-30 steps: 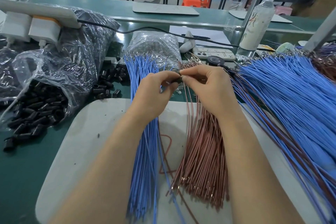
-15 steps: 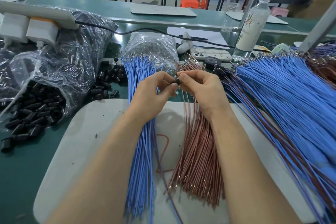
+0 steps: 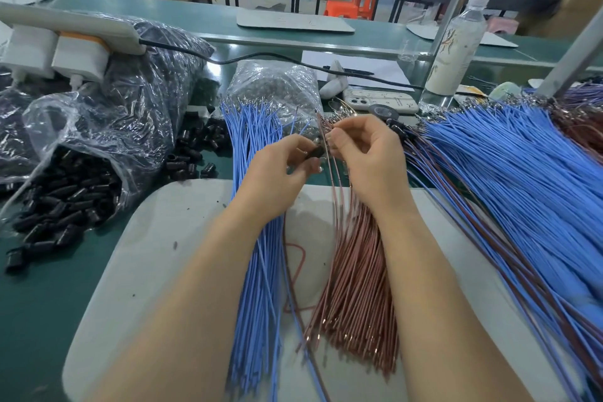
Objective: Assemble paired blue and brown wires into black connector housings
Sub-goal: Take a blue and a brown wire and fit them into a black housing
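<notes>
Now, head view, the only feed I have. Entries follow.

Change: half a second back the two sets of fingertips were pressed together, with the part hidden between them. They now stand slightly apart, and the black connector housing [image 3: 314, 152] shows in the gap. A single brown wire [image 3: 323, 135] has come up with the right hand, its metal tip pointing toward 12 o'clock above the housing. I read this as a brown lead being lined up for its slot. I cannot tell whether a blue lead already sits inside.

Left hand [image 3: 280, 170]: centre of frame, forearm entering from 7 o'clock. Thumb and forefinger pinch the housing at the hand's 3 o'clock side, and the other fingers are curled under.

Right hand [image 3: 368, 153]: just at 3 o'clock of the housing, forearm entering from 5 o'clock. Thumb and forefinger nip the brown wire, and the remaining fingers are loosely folded.

Stock:
- Blue wire bundle [image 3: 257, 271]: under the left forearm, running 12 to 6, on the white mat [image 3: 156, 254].
- Brown wire bundle [image 3: 355, 287]: under the right forearm, also on the mat.
- Loose housings [image 3: 195, 147]: at 9 o'clock of the hands.
- Open bag of housings [image 3: 81, 173]: further out at 9 o'clock.
- Finished pairs [image 3: 522, 179]: fanned out at 3 o'clock.
</notes>
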Demonstrator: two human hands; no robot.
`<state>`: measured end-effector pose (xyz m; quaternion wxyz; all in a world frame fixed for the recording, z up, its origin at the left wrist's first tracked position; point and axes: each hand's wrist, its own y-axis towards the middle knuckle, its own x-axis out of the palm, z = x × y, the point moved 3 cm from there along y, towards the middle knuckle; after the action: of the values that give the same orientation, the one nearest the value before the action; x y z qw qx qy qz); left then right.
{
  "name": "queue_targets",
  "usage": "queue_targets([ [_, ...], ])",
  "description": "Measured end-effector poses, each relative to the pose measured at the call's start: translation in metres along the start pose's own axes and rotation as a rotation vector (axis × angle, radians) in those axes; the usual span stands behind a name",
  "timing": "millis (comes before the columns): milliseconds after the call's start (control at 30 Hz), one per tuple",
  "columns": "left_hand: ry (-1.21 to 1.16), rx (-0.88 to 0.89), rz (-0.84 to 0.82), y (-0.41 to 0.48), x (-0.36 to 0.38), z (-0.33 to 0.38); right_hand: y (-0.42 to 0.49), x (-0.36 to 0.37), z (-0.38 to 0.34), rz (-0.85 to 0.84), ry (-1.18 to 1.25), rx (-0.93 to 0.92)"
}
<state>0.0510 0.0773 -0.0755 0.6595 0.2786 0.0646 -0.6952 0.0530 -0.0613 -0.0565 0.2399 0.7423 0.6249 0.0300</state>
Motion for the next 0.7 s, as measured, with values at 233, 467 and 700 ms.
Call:
queue_targets([
  [233, -0.132, 0.043, 0.106, 0.003, -0.004, 0.000, -0.002, 0.000, -0.002, -0.069, -0.170, 0.014],
  [467, -0.109, 0.142, 0.062, -0.002, 0.000, 0.006, -0.008, 0.009, -0.009, -0.073, -0.365, -0.109],
  [700, 0.190, 0.071, 0.162, -0.002, -0.001, 0.006, -0.014, 0.014, -0.024, 0.032, -0.510, -0.248],
])
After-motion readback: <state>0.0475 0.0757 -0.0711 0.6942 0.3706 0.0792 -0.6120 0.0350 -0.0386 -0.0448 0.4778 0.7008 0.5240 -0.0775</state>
